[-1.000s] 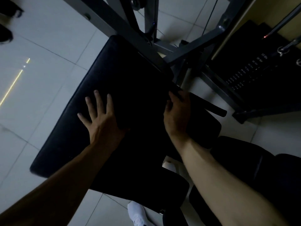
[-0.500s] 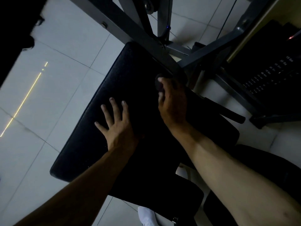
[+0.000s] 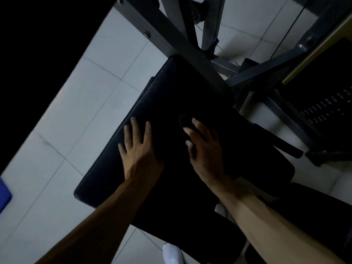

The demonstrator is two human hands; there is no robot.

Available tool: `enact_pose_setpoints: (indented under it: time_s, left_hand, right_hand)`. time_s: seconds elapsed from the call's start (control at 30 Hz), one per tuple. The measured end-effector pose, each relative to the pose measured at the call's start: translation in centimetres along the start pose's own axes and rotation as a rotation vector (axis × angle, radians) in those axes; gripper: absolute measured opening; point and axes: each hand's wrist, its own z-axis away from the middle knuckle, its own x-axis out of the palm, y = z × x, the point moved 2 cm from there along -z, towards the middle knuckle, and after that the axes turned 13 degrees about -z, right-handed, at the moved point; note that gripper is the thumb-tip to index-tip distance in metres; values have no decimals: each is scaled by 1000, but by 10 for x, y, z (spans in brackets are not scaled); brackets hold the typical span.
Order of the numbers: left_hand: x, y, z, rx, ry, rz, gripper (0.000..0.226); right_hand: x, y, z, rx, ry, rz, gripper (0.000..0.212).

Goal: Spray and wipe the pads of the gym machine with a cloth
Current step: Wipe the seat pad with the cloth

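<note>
Basically, both hands were on the big black pad (image 3: 171,96) of the gym machine, which ran diagonally across the head view, from the grey steel frame (image 3: 167,33) at the top down toward the person.

Left hand (image 3: 140,149): palm down on the left half of the pad, fingers straight and spread, gripping nothing. Fingertips sat near the pad's left edge.

Right hand (image 3: 206,151): on the middle of the pad, just beside the left hand but not touching it. Its fingers were bent over a dark wadded cloth (image 3: 183,121) and held it down against the pad. Only the cloth's far end showed past the fingertips; the rest was under the hand. Dark cloth on a dark pad, so its full outline was hard to make out.

Around it:
- Light tiled floor (image 3: 76,134) under and to the left of the pad.
- Frame bars met at the pad's far end, and a thin cable (image 3: 289,29) ran down at top right.
- Weight stack (image 3: 327,105) sat in shadow at right, well apart from the hands.
- Black padded bar (image 3: 283,147) stuck out beyond the pad's right edge.
- Second dark pad (image 3: 314,216) lay at lower right, beyond the right forearm.
- White shoe (image 3: 172,254) showed at the bottom edge, on the floor.
- Blue object (image 3: 4,195) was cut off by the left edge; could not tell what it was.
</note>
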Motion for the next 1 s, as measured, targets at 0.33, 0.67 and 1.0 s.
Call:
enact_pose_setpoints:
  time_s: [0.33,0.67,1.0]
  left_hand:
    - [3,-22,-2,-109,-95,-10,138]
    - [4,-20,-4,-159,-130,-23,135]
    - [4,-20,-3,-138,-135,-23,138]
  right_hand:
    - [3,5,-91,54,149,51,46]
    - [29,-32,-45,-195,-354,54,52]
    - [17,-25,-98,-260,-254,-16,40]
